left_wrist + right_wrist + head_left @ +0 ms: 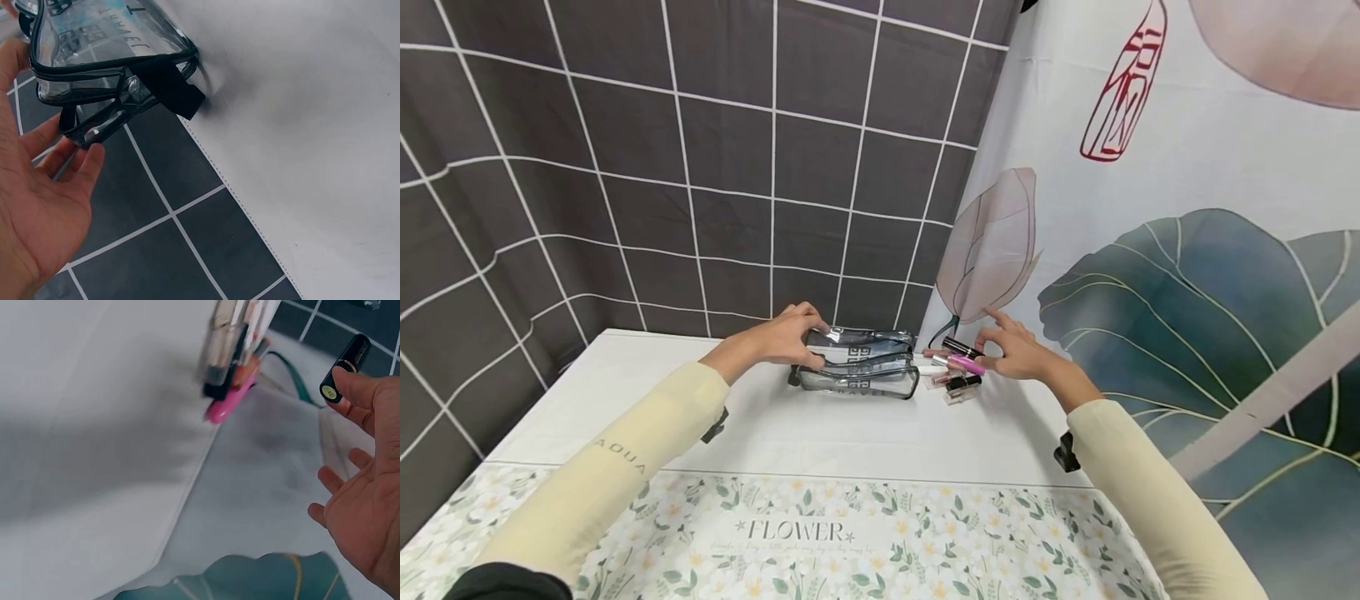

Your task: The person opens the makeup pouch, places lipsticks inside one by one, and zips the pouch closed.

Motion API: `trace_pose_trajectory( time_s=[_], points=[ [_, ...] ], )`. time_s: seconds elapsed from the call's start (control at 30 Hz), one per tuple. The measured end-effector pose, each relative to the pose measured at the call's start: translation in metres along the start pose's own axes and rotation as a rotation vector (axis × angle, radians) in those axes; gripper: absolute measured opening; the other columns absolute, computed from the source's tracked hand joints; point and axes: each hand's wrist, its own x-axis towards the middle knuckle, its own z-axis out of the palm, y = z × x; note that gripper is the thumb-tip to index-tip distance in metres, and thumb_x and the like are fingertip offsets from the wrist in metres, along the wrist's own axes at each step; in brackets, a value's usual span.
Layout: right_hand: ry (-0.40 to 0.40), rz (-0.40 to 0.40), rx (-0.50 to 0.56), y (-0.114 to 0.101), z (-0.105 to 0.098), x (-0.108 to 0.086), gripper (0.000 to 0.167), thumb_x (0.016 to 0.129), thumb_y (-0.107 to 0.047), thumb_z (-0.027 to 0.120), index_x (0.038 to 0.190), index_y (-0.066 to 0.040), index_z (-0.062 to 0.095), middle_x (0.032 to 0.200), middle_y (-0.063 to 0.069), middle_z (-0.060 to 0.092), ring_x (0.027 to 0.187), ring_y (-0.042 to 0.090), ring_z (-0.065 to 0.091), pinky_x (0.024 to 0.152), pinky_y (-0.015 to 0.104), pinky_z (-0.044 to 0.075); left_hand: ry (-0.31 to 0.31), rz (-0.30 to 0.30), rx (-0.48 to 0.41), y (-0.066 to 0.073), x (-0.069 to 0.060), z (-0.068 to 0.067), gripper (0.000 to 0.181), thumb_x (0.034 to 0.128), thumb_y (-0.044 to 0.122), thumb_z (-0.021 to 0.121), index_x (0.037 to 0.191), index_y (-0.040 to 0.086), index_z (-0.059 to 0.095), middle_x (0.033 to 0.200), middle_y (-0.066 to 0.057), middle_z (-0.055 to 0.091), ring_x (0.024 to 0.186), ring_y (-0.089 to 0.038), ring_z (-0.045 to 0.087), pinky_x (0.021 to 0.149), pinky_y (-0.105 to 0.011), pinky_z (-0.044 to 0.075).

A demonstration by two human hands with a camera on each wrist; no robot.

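Head: white tabletop (865, 442), gridded curtain (722, 142); left fingers (808, 318) grip clear bag (880, 383), right fingers (357, 389) pinch black tube (354, 355).

From where I stand, the left hand (777, 337) is at the left end of the bag (859, 385), thumb on the near side and fingers on the far side. The bag stretches rightward from it over the table (850, 442). Past the bag's right end, just left of the right hand (1018, 352), lies a cluster of cosmetic tubes (964, 382); one tube (345, 367) sits between that hand's thumb and fingers. A mat (820, 546) spreads before both hands, a back curtain (722, 208) hangs behind the left, a side curtain (1210, 179) behind and right of the right.
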Motion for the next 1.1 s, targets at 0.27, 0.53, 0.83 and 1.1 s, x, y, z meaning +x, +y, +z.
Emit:
trace_pose_trajectory(
  time_s=[0.27, 0.53, 0.83, 1.1],
  points=[
    [0.005, -0.025, -0.001, -0.027, -0.006, 0.009, 0.016, 0.104, -0.026, 0.066, 0.112, -0.013, 0.071, 0.187, 0.024, 0.015, 0.163, 0.065, 0.023, 0.126, 0.09, 0.016, -0.001, 0.013, 0.011, 0.001, 0.003, 0.002, 0.079, 0.0859, 0.038, 0.077, 0.154, -0.001, 0.065, 0.156, -0.02, 0.052, 0.141, -0.039, 0.047, 0.124, -0.063, 0.048],
    [0.022, -0.114, -0.01, -0.05, -0.008, 0.018, 0.014, 0.106, -0.025, 0.065, 0.112, -0.013, 0.069, 0.188, 0.024, 0.012, 0.162, 0.063, 0.025, 0.126, 0.088, 0.016, -0.006, 0.007, 0.019, 0.001, 0.004, 0.003, 0.079, 0.0863, 0.037, 0.078, 0.155, 0.0, 0.065, 0.156, -0.02, 0.052, 0.143, -0.04, 0.047, 0.124, -0.063, 0.048],
    [0.024, -0.158, -0.017, -0.072, -0.011, 0.028, 0.017, 0.109, -0.027, 0.064, 0.117, -0.012, 0.069, 0.189, 0.021, 0.01, 0.165, 0.061, 0.023, 0.13, 0.085, 0.012, -0.019, -0.015, 0.019, 0.004, 0.0, 0.0, 0.079, 0.0864, 0.037, 0.079, 0.155, 0.0, 0.065, 0.157, -0.019, 0.051, 0.146, -0.04, 0.046, 0.126, -0.063, 0.047],
    [0.019, -0.192, -0.057, -0.09, -0.014, 0.036, 0.022, 0.108, -0.028, 0.064, 0.118, -0.01, 0.071, 0.19, 0.02, 0.008, 0.162, 0.056, 0.027, 0.13, 0.082, 0.016, -0.027, -0.023, 0.017, 0.006, 0.002, -0.001, 0.08, 0.0862, 0.037, 0.079, 0.155, 0.0, 0.064, 0.157, -0.019, 0.05, 0.147, -0.04, 0.045, 0.126, -0.063, 0.048]
  ],
)
